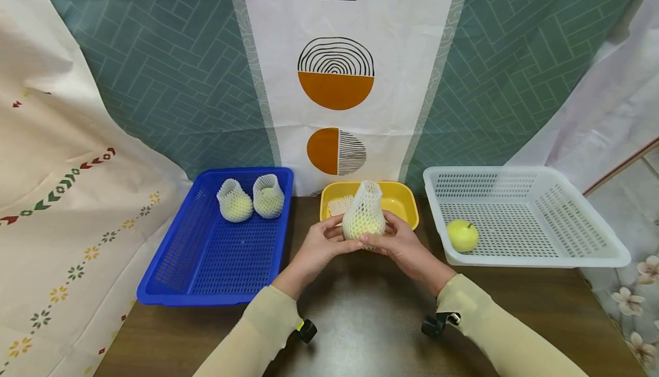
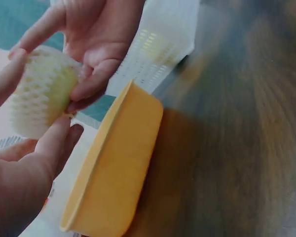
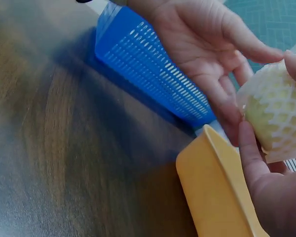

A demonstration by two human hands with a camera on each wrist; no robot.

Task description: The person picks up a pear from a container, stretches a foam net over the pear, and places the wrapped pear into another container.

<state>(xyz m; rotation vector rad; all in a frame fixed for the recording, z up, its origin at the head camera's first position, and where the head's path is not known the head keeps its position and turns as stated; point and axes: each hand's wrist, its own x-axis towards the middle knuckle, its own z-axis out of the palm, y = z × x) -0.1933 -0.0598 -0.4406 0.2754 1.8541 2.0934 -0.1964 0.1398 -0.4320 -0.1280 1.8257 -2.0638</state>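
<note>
Patterned cloth backdrop [image 1: 334, 91] behind dark wood-grain table [image 1: 360, 314], both hands [image 1: 320, 248] [image 1: 409, 250] curled round a net-sleeved fruit [image 1: 364, 215].

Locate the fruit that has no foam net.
In the head view, the bare fruit lies right of the yellow tub, inside the white basket, at its near left corner.

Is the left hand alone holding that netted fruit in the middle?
No, the head view shows the left hand and the right hand both holding the netted fruit.
</note>
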